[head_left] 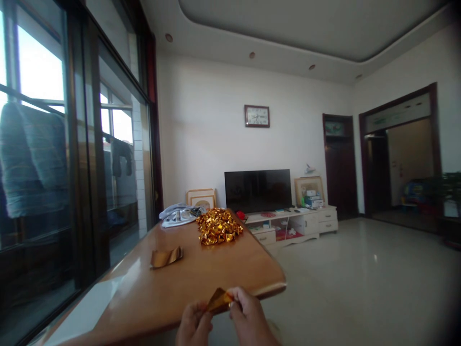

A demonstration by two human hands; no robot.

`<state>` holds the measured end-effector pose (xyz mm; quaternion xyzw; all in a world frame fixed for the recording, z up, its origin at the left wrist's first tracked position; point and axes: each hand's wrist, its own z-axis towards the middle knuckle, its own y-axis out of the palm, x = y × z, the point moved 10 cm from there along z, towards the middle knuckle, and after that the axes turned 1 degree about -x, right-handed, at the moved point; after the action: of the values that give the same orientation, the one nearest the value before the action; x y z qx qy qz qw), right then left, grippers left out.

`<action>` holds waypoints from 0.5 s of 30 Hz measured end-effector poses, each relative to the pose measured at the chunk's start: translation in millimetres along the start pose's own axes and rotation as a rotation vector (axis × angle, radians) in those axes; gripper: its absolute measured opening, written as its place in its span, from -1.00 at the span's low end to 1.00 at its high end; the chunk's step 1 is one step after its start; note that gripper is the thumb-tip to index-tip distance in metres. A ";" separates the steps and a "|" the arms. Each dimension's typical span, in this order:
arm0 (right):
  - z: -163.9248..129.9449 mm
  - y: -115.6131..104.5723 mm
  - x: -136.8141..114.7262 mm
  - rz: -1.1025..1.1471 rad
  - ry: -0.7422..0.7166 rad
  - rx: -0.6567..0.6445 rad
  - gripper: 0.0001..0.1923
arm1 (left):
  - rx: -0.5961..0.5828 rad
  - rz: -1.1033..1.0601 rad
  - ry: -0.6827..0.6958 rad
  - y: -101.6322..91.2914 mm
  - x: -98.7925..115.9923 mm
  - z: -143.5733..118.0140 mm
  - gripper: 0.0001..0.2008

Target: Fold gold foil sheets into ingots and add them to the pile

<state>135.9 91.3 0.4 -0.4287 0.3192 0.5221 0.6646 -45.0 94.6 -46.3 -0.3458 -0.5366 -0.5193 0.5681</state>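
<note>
Both my hands pinch one small folded piece of gold foil paper (219, 300) at the near edge of a wooden table (201, 274). My left hand (193, 326) grips its lower left side, my right hand (249, 318) its right end. Farther along the table lies a heap of folded gold paper pieces (218, 226). A small stack of flat gold paper sheets (166, 257) rests to the left of the middle.
A bundle of light cloth (178, 214) lies at the table's far end. Dark-framed glass doors (82, 158) line the left side. A television (258, 190) on a white low cabinet (298, 225) stands against the far wall, with tiled floor (360, 283) to the right.
</note>
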 end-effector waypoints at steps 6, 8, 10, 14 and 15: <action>-3.7 1.1 13.5 0.142 0.044 0.007 -0.60 | 0.034 -0.076 0.012 2.0 17.7 -15.8 -0.46; -3.5 2.9 23.5 0.142 0.091 -0.003 -0.53 | 0.034 -0.077 -0.009 2.8 15.4 -16.4 -0.45; -3.6 4.1 29.3 0.130 0.115 -0.019 -0.49 | 0.037 -0.079 -0.028 2.1 10.8 -15.8 -0.45; -3.9 3.9 31.2 0.133 0.132 -0.047 -0.51 | 0.019 -0.061 -0.053 2.3 3.6 -14.6 -0.50; -3.8 3.5 30.1 0.131 0.128 -0.052 -0.52 | 0.012 -0.050 -0.055 2.6 3.4 -14.6 -0.52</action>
<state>140.1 100.8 -28.3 -0.4563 0.3748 0.5441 0.5961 -39.2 80.5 -45.3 -0.3431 -0.5637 -0.5205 0.5418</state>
